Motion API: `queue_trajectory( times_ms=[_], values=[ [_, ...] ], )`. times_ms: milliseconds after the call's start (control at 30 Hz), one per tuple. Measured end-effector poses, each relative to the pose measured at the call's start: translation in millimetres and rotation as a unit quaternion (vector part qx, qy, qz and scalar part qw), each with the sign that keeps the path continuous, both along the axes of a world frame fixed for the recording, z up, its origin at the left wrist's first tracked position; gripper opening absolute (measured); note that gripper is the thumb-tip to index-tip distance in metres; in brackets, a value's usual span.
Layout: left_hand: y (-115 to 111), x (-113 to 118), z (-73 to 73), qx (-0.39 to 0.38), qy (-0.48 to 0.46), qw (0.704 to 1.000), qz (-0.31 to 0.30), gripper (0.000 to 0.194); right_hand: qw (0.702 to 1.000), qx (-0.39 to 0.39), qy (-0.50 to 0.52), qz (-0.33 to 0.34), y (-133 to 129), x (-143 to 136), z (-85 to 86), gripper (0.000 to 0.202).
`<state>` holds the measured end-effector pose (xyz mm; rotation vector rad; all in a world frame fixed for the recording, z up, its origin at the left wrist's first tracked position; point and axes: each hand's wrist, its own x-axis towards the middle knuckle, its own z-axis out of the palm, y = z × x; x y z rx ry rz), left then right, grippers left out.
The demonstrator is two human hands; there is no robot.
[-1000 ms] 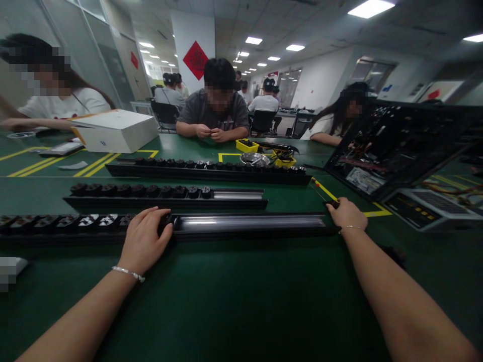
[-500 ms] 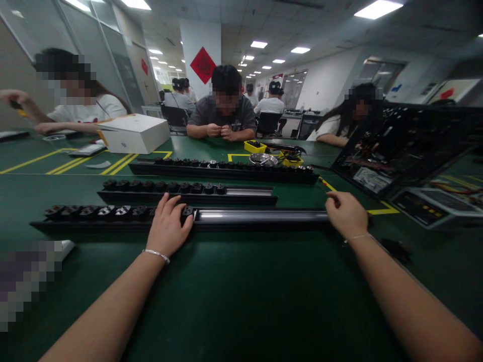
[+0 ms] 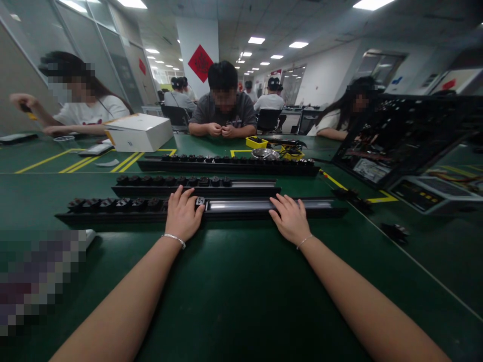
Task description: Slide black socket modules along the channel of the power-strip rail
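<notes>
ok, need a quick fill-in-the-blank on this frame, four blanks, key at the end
1. Counting outward from the camera, the left hand and right hand are both at the ____ of three black rails.
2. A silvery bracelet circles the person's left ____.
3. The small bins near the shiny metal bowl are coloured ____.
4. In the camera's view, the white box stands on the ____ side of the green table.

Missing words: first; wrist; yellow; left

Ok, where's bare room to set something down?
On the green table between your left forearm and right forearm, before the nearest rail; also left of the middle rail. Crowded: beyond the farthest rail, around the metal bowl.
</notes>
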<state>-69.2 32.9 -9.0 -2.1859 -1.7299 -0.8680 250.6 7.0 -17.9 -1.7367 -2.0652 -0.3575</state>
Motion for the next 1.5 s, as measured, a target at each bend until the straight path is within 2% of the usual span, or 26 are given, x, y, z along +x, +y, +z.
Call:
queue_trajectory(
  times_ms=[333,633,1000,1500],
  values=[
    [0.4,1.4,-0.5,-0.002,-0.009,1.000,0.003,0.039,0.998,0.020,-0.011,0.053,0.5,1.9,2.3,0.031],
    [6.5,-4.1,-4.9,-0.007,-0.014,1.000,-0.003,0.041,0.999,0.014,-0.022,0.041,-3.1,-1.5,6.6,0.033],
    [2.7,-0.1,-1.2,-0.009,-0.002,1.000,0.007,0.040,0.999,-0.030,-0.022,0.038,-3.1,-3.5,9.0,0.038],
    [4.9,0.2,-3.3,0.009,-0.003,1.000,0.012,0.040,0.998,-0.036,-0.049,0.028,-2.1,-3.9,9.2,0.033]
  ],
)
